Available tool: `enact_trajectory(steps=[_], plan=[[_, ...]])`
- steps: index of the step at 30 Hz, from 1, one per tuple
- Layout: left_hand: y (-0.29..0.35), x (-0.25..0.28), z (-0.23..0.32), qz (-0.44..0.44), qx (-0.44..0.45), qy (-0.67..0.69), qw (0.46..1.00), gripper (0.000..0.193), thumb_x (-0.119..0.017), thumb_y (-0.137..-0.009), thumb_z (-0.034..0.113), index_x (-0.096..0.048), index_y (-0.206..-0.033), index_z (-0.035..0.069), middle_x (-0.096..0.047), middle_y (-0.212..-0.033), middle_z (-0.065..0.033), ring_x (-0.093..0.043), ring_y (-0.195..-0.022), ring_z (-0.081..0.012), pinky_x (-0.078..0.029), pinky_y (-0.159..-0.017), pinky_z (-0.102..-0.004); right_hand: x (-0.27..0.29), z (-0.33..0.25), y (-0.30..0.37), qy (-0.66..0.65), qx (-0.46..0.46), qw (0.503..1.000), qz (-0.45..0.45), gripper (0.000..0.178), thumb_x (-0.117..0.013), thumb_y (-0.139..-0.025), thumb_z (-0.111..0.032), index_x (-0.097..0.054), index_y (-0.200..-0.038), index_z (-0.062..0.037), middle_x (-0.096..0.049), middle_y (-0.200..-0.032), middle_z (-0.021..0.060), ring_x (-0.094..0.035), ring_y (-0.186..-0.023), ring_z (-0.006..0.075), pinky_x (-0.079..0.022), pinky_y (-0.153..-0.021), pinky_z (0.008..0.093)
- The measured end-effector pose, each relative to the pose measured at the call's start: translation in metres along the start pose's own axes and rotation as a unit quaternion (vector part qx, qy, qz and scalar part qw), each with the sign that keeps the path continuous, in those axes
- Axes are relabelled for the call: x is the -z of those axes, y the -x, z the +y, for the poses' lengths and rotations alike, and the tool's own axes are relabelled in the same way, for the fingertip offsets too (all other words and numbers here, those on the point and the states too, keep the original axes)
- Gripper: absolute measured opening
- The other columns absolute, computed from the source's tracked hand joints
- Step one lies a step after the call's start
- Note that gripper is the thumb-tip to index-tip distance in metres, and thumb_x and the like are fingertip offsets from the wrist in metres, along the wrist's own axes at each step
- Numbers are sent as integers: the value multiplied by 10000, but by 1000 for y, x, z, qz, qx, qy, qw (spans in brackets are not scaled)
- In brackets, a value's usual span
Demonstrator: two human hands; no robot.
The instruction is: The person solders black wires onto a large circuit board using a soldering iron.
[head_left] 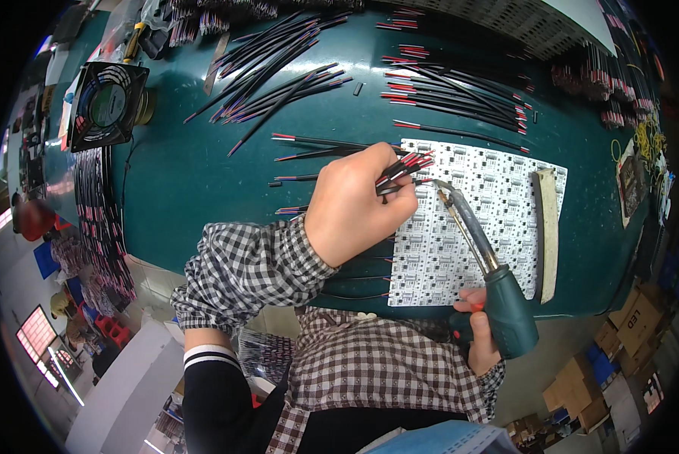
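Observation:
My left hand (352,203) is closed around a small bunch of black cables (406,168) with stripped red and white ends, just over the left edge of a white circuit board panel (464,253). My right hand (481,340) grips the green handle of a soldering gun (510,312) from below. The gun's metal tip points up and left, close to a wire end at my left fingertips; whether they touch I cannot tell. Several cables (320,144) lie to the left of the panel, partly hidden by my left hand.
A pale bar (548,234) lies along the panel's right side. Loose cables (275,72) and a row of red-ended cables (460,102) lie farther back on the green table (196,178). A black fan (109,106) stands at the left. Cardboard boxes (636,324) sit at the lower right.

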State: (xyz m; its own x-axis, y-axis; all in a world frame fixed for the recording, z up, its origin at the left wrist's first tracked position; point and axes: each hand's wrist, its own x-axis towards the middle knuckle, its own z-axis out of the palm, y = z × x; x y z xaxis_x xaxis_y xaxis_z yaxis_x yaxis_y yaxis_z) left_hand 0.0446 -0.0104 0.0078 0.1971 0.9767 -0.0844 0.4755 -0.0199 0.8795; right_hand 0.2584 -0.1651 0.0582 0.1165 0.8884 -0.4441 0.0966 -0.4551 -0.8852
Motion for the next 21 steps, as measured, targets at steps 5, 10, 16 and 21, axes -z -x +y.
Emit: enact_trajectory(steps=[5,10,16,21], plan=[[0,-1,-1,5,-11,-6,1000,147,-710,-751,44,-588,-801,-21,-608,-654,-71,-496,-550,-61,-432,-519,-232,-1,-1,-1,-7,-2,1000,6,343,-582,-968,-254,-553,-1109,57,-604,-1073,199,-647,-915,257,-554,-816,361],[0,0,0,7,-11,-12,1000,146,-707,-749,47,-587,-795,-22,-597,-646,-78,-481,-536,-75,-428,-513,-243,5,7,0,1,11,1000,-1,309,-641,-918,-128,-547,-1148,56,-636,-1045,179,-659,-934,233,-557,-822,354],[-1,0,1,3,-6,-16,1000,151,-707,-750,50,-583,-794,-24,-594,-648,-79,-488,-539,-78,-432,-515,-246,8,-11,-2,65,-16,997,-35,316,-631,-928,-165,-553,-1141,55,-649,-1034,171,-660,-920,231,-546,-827,357],[-1,-1,-1,6,-14,-17,1000,149,-707,-753,45,-581,-794,-24,-600,-658,-78,-495,-545,-75,-437,-514,-244,-2,-9,-2,5,17,1000,-1,420,-558,-980,-303,-530,-1154,78,-593,-1114,199,-635,-1012,293,-559,-835,371]])
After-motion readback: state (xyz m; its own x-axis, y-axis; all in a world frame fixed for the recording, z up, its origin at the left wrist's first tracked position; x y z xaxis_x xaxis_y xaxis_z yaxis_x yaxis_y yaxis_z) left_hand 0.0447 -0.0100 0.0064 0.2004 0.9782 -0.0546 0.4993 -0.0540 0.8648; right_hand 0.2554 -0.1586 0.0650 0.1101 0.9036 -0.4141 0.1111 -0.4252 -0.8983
